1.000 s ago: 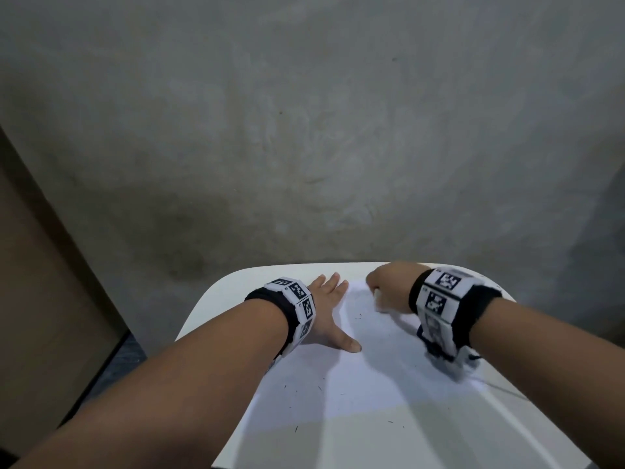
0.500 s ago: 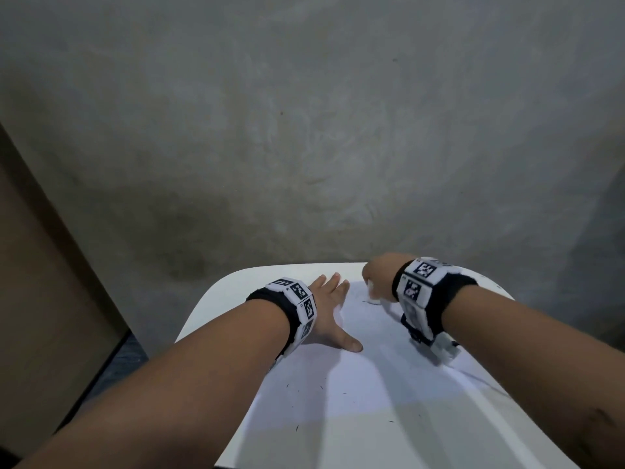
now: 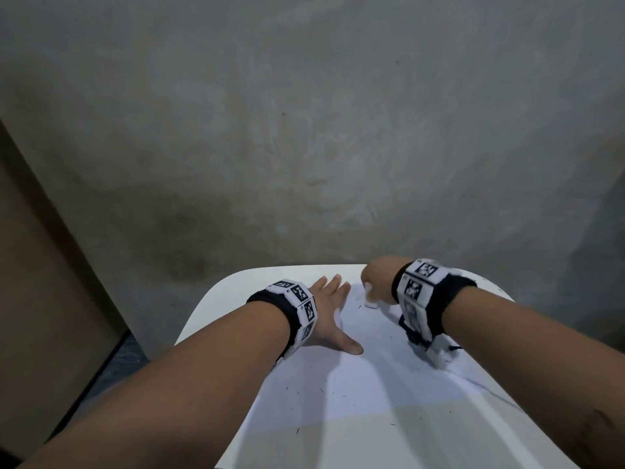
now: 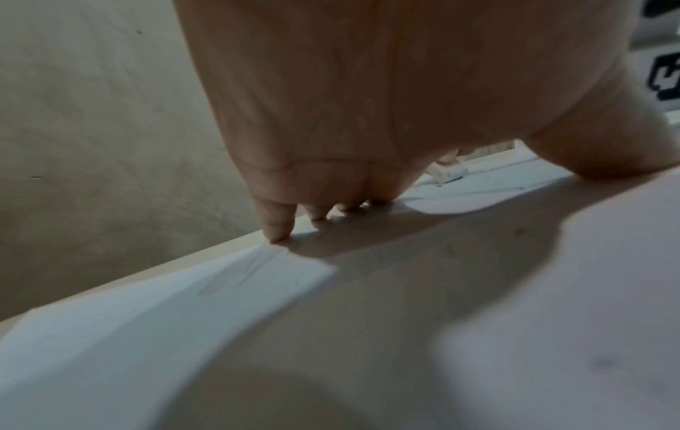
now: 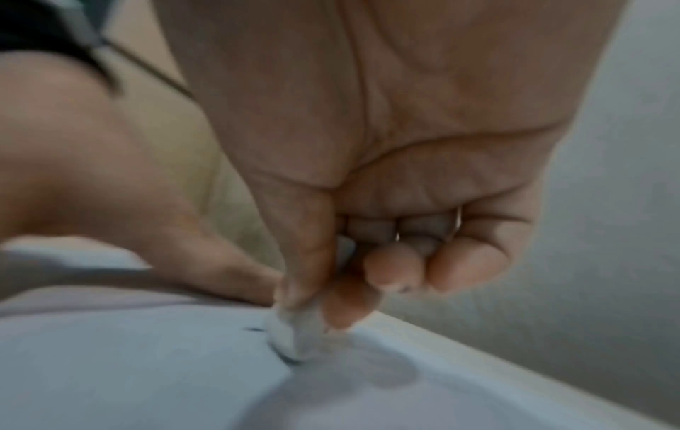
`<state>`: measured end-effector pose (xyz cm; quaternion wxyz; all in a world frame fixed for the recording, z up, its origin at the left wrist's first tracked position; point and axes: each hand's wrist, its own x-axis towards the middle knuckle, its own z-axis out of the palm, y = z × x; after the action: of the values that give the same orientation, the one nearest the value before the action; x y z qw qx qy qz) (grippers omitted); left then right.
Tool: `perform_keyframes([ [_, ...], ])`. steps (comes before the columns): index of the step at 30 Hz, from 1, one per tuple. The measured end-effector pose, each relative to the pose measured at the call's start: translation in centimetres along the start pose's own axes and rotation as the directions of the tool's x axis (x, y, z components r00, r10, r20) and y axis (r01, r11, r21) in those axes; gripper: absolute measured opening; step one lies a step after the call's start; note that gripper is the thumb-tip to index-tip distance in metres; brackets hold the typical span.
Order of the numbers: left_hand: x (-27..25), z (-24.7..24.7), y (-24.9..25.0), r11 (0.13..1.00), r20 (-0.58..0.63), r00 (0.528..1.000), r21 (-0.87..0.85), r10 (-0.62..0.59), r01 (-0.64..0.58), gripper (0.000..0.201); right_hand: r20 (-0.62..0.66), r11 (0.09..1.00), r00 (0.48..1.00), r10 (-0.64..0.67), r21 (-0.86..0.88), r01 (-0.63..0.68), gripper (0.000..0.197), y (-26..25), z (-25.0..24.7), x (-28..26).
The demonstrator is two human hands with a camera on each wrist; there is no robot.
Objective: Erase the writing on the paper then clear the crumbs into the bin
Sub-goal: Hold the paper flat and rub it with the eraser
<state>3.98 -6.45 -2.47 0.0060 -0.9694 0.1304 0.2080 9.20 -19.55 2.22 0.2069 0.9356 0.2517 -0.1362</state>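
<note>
White worktop [image 3: 216,299] with rounded far corners is carrying one sheet of paper [image 3: 389,377], its far edge lying close to the worktop's far rim. Left hand [image 3: 329,316] is pressing flat on the paper, fingers straight. Right hand [image 3: 380,277] is pinching one white eraser [image 3: 371,301] in a narrow grip, its tip touching the paper. Dark crumbs [image 3: 306,392], too many to count, are lying scattered nearer the person.

A white table [image 3: 216,296] with rounded corners stands against a grey, stained plaster wall [image 3: 304,130]. A brown panel [image 3: 40,265] stands at left. Dark floor [image 3: 125,353] shows between panel and table.
</note>
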Motion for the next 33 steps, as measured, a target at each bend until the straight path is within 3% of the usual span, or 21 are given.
perform_keyframes([
  [2,0.1,-0.1,0.0,1.0,-0.004,1.0,-0.029,0.011,-0.011,0.124,0.019,0.999,0.999,-0.047,0.008,0.047,0.01,-1.5,0.0,-1.2],
  [4,0.2,-0.1,-0.1,1.0,0.007,1.0,-0.025,0.013,-0.013,0.124,0.049,0.995,0.994,-0.096,0.021,0.096,0.023,-1.8,0.2,-2.0],
  [8,0.1,0.2,-0.2,0.999,0.009,1.0,-0.036,-0.012,0.012,0.123,0.041,0.997,0.999,0.009,0.074,-0.012,0.027,0.6,-0.1,-2.2],
  [12,-0.2,-0.2,0.4,1.0,-0.003,1.0,-0.016,-0.004,0.004,0.122,0.052,0.991,0.99,-0.129,0.033,0.128,0.026,-2.2,0.8,-4.2],
  [14,-0.2,-0.1,0.2,0.999,-0.003,1.0,-0.034,-0.004,0.004,0.122,0.079,0.99,0.993,-0.084,0.124,0.074,0.026,-1.0,0.6,-4.3],
  [17,0.1,0.3,-0.3,0.999,0.007,1.0,-0.051,-0.01,0.01,0.123,-0.012,0.987,1.0,0.017,0.162,-0.015,0.022,0.2,1.0,-4.4],
  [20,0.2,0.2,-0.4,0.999,0.005,1.0,-0.041,0.0,0.001,0.124,0.012,0.972,0.996,-0.093,0.216,0.088,0.007,-0.8,2.2,-5.3],
  [22,0.3,0.2,-0.5,0.999,0.009,1.0,-0.049,0.006,-0.006,0.123,0.084,0.852,0.991,-0.104,0.522,0.045,0.016,1.2,2.7,-5.3],
  [24,0.4,0.3,-0.7,0.999,0.008,1.0,-0.05,0.008,-0.007,0.123,0.155,0.512,0.988,-0.007,0.849,-0.13,0.024,4.6,3.6,-4.8],
  [25,0.5,0.3,-0.8,0.998,0.006,1.0,-0.055,0.011,-0.01,0.123,0.189,0.354,0.981,0.029,0.916,-0.187,0.028,5.7,4.1,-4.8],
  [27,0.6,0.3,-1.0,0.999,0.011,1.0,-0.052,0.016,-0.015,0.124,0.221,0.149,0.974,0.053,0.963,-0.226,0.034,6.6,5.3,-4.9],
  [30,0.6,0.4,-1.1,1.0,0.014,1.0,0.008,0.027,-0.027,0.124,0.209,0.011,0.976,0.059,0.978,-0.21,0.031,6.6,6.4,-4.8],
  [33,0.4,0.4,-1.0,0.986,-0.013,0.997,0.148,0.078,-0.075,0.117,0.185,-0.015,0.98,0.079,0.983,-0.184,0.031,6.4,6.7,-4.7],
])
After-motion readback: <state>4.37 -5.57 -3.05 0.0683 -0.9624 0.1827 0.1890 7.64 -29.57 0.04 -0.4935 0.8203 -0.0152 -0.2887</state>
